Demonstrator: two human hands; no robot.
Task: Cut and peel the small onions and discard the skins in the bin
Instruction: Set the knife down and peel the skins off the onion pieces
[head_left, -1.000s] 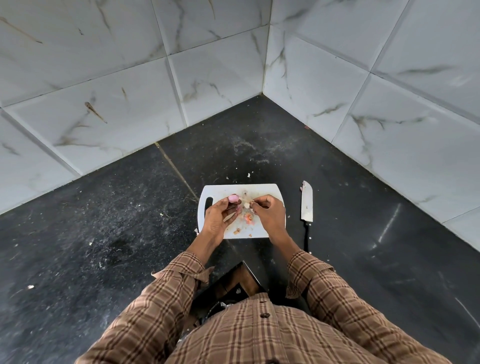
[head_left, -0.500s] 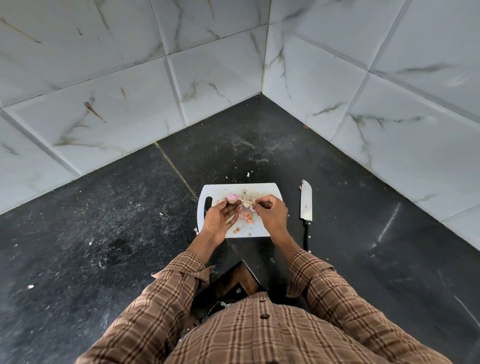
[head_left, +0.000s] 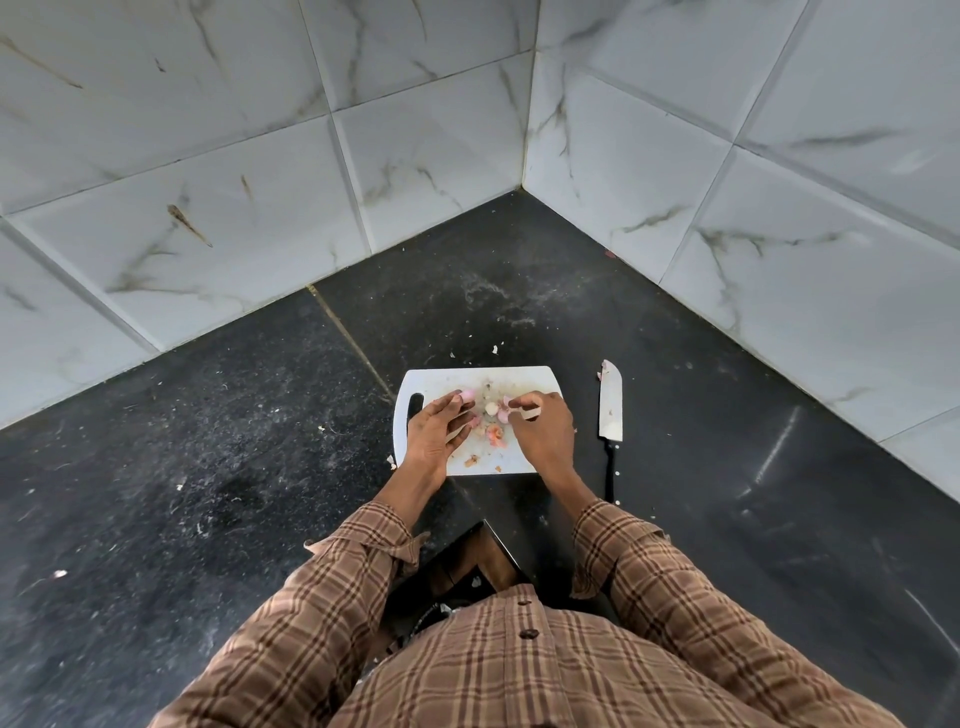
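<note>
My left hand (head_left: 435, 433) lies on the board (head_left: 441, 379), fingers loosely spread, a pink onion (head_left: 467, 395) at its fingertips; whether it grips that onion I cannot tell. My right hand (head_left: 540, 428) is pinched shut on a strip of skin (head_left: 524, 413). Between my hands sit a pale peeled onion (head_left: 491, 409) and, nearer me, a heap of pink skins (head_left: 494, 434). The knife (head_left: 610, 410) lies on the dark worktop (head_left: 208, 441) just right of my right hand, apart from the board.
</note>
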